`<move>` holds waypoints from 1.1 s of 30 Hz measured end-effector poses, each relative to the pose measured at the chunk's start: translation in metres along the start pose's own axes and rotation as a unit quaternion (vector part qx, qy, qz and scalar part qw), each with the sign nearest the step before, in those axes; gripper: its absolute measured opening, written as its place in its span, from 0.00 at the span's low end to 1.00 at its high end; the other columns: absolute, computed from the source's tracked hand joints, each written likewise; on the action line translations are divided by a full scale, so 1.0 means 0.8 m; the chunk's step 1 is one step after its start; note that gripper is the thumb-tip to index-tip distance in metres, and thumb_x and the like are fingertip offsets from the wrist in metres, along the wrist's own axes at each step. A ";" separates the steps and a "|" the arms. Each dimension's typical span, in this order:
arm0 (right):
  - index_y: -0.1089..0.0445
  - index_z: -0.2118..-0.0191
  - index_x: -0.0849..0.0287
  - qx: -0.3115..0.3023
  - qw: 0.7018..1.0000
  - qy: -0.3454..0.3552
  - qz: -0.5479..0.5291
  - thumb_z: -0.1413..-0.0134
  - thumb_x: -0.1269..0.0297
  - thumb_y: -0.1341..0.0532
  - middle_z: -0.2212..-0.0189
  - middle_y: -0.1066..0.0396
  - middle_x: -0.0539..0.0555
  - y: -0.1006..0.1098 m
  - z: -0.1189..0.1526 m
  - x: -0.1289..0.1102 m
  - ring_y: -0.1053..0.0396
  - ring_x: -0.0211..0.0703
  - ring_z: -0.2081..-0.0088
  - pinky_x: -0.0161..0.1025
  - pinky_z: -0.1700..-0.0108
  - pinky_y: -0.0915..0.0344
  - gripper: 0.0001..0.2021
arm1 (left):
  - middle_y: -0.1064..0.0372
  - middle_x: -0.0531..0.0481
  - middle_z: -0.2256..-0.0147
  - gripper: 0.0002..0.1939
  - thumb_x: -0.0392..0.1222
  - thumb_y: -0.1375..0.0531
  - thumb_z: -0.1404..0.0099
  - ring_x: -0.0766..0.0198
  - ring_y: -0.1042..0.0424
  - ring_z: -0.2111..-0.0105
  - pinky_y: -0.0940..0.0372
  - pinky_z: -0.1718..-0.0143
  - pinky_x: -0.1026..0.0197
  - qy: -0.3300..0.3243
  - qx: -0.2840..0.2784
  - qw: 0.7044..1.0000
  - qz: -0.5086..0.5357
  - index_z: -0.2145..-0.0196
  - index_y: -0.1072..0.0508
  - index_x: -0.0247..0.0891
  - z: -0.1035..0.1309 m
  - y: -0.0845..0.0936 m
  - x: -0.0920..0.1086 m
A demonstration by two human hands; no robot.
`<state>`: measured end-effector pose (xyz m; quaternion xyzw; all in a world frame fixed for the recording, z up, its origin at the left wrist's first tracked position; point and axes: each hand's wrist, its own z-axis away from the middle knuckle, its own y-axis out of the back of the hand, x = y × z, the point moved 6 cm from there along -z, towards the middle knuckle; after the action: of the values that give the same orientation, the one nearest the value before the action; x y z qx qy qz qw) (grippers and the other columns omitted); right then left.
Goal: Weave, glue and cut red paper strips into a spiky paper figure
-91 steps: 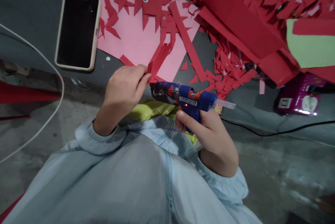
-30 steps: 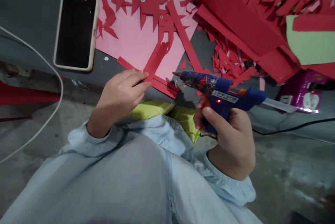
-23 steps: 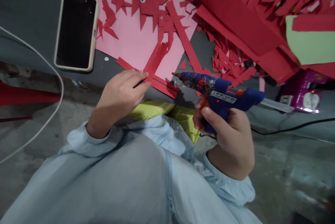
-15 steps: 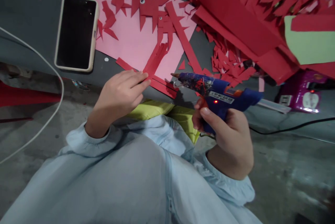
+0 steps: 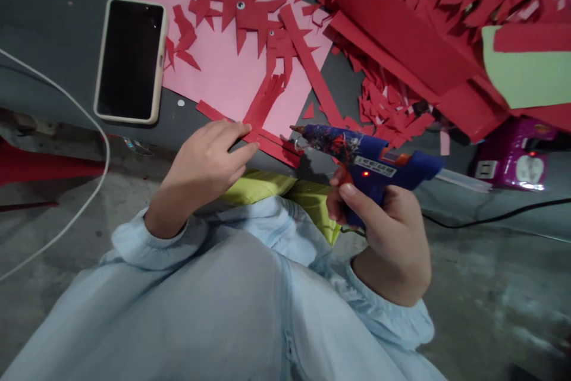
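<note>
My left hand [image 5: 207, 158] lies with its fingers stretched out, the tips pressing on red paper strips at the table's front edge. One strip [image 5: 281, 151] runs to the right from under the fingertips, and a slanted strip with a slit end [image 5: 267, 98] reaches up over the pink sheet [image 5: 218, 75]. My right hand [image 5: 388, 220] is closed round the handle of a blue hot glue gun [image 5: 370, 158], its red light lit. The nozzle points left, just above the strip's right end and apart from my left hand. Red paper fish shapes with googly eyes [image 5: 256, 18] lie on the pink sheet.
A phone [image 5: 130, 60] lies at the left, near a white cable [image 5: 84, 110]. Red paper scraps [image 5: 395, 104] and a folded red card piece [image 5: 401, 36] cover the right side. Beside them are a purple power box [image 5: 508, 155] and a black cord [image 5: 464, 223].
My left thumb has moved a little away from the fingers, widening the gap between them. The glue gun stays almost where it was; the view has shifted slightly.
</note>
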<state>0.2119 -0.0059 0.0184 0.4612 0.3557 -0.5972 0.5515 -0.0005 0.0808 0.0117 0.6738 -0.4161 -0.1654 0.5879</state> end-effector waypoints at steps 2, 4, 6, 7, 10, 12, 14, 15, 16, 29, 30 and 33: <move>0.28 0.66 0.58 0.000 1.000 0.003 -0.004 0.41 0.60 0.34 0.82 0.31 0.46 0.001 0.001 0.001 0.35 0.34 0.81 0.32 0.79 0.41 0.07 | 0.25 0.40 0.48 0.16 0.35 0.47 0.32 0.52 0.26 0.48 0.31 0.44 0.45 -0.007 0.014 1.000 0.004 0.52 0.23 0.38 0.001 0.000 0.001; 0.27 0.65 0.57 0.007 1.000 0.004 -0.007 0.41 0.60 0.34 0.81 0.31 0.46 0.003 0.001 0.003 0.35 0.34 0.80 0.32 0.79 0.41 0.07 | 0.24 0.38 0.48 0.16 0.34 0.48 0.32 0.51 0.25 0.49 0.31 0.44 0.44 -0.017 0.036 0.999 -0.005 0.53 0.23 0.35 0.002 0.001 0.003; 0.27 0.65 0.58 0.017 1.000 0.003 -0.007 0.42 0.60 0.33 0.81 0.31 0.47 0.005 0.001 0.004 0.34 0.35 0.81 0.33 0.80 0.41 0.07 | 0.24 0.36 0.49 0.16 0.34 0.48 0.31 0.51 0.24 0.50 0.30 0.45 0.44 -0.026 0.053 0.998 -0.018 0.54 0.23 0.33 0.002 0.002 0.007; 0.27 0.65 0.58 0.022 1.000 0.003 -0.007 0.42 0.60 0.33 0.81 0.31 0.47 0.006 0.002 0.004 0.34 0.35 0.81 0.33 0.80 0.42 0.07 | 0.23 0.36 0.49 0.15 0.34 0.48 0.31 0.51 0.24 0.51 0.29 0.45 0.44 -0.028 0.057 0.998 -0.023 0.54 0.23 0.33 0.002 0.003 0.008; 0.26 0.65 0.57 0.040 0.999 0.006 -0.010 0.42 0.60 0.33 0.81 0.31 0.47 0.010 0.004 0.004 0.35 0.36 0.81 0.34 0.80 0.42 0.07 | 0.23 0.35 0.49 0.15 0.33 0.48 0.31 0.50 0.24 0.49 0.29 0.45 0.43 -0.030 0.054 0.998 -0.025 0.55 0.22 0.33 0.002 0.005 0.012; 0.26 0.66 0.56 0.074 0.997 0.012 -0.016 0.43 0.61 0.32 0.81 0.31 0.47 0.017 0.007 0.004 0.36 0.37 0.81 0.35 0.80 0.41 0.05 | 0.23 0.35 0.49 0.15 0.32 0.48 0.31 0.51 0.24 0.48 0.30 0.44 0.43 -0.031 0.049 0.998 -0.020 0.54 0.23 0.32 0.002 0.006 0.014; 0.25 0.67 0.55 0.115 0.993 0.015 -0.024 0.45 0.62 0.31 0.81 0.31 0.47 0.025 0.011 0.003 0.36 0.37 0.81 0.36 0.80 0.41 0.05 | 0.23 0.37 0.49 0.17 0.31 0.49 0.31 0.52 0.25 0.47 0.31 0.42 0.44 -0.023 0.038 0.999 -0.015 0.51 0.24 0.32 0.002 0.006 0.013; 0.25 0.67 0.55 0.130 0.991 0.017 -0.028 0.46 0.63 0.31 0.81 0.31 0.47 0.028 0.013 0.003 0.36 0.38 0.81 0.36 0.80 0.41 0.04 | 0.23 0.38 0.48 0.18 0.31 0.49 0.31 0.53 0.25 0.47 0.32 0.41 0.44 -0.014 0.031 0.999 -0.012 0.49 0.25 0.33 0.002 0.005 0.011; 0.25 0.67 0.55 0.140 0.989 0.021 -0.031 0.47 0.63 0.31 0.80 0.31 0.47 0.031 0.015 0.002 0.36 0.38 0.81 0.36 0.80 0.41 0.04 | 0.24 0.39 0.48 0.20 0.31 0.50 0.31 0.53 0.26 0.46 0.33 0.41 0.44 -0.003 0.024 1.000 -0.009 0.47 0.26 0.33 0.001 0.003 0.010; 0.26 0.68 0.55 0.142 0.988 0.031 -0.044 0.46 0.64 0.31 0.81 0.31 0.46 0.034 0.022 0.004 0.35 0.37 0.82 0.36 0.80 0.40 0.04 | 0.31 0.32 0.43 0.23 0.36 0.48 0.30 0.44 0.30 0.44 0.33 0.43 0.38 -0.009 -0.040 0.997 -0.059 0.39 0.31 0.37 0.005 0.001 0.026; 0.26 0.67 0.55 0.146 0.988 0.030 -0.044 0.46 0.63 0.31 0.81 0.31 0.46 0.035 0.023 0.004 0.35 0.37 0.82 0.36 0.80 0.40 0.04 | 0.31 0.31 0.43 0.24 0.35 0.49 0.30 0.44 0.30 0.44 0.33 0.43 0.39 0.002 -0.041 0.997 -0.063 0.38 0.33 0.33 0.005 0.000 0.026; 0.25 0.67 0.56 0.145 0.988 0.025 -0.054 0.46 0.63 0.31 0.81 0.31 0.46 0.035 0.026 0.006 0.35 0.36 0.81 0.35 0.80 0.40 0.05 | 0.31 0.32 0.42 0.22 0.34 0.49 0.31 0.45 0.30 0.43 0.33 0.42 0.41 0.025 -0.036 0.996 -0.076 0.41 0.30 0.32 0.006 -0.005 0.024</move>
<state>0.2361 -0.0306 0.0231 0.5313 0.3031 -0.6596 0.4368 0.0089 0.0630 0.0116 0.6859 -0.3431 -0.2075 0.6073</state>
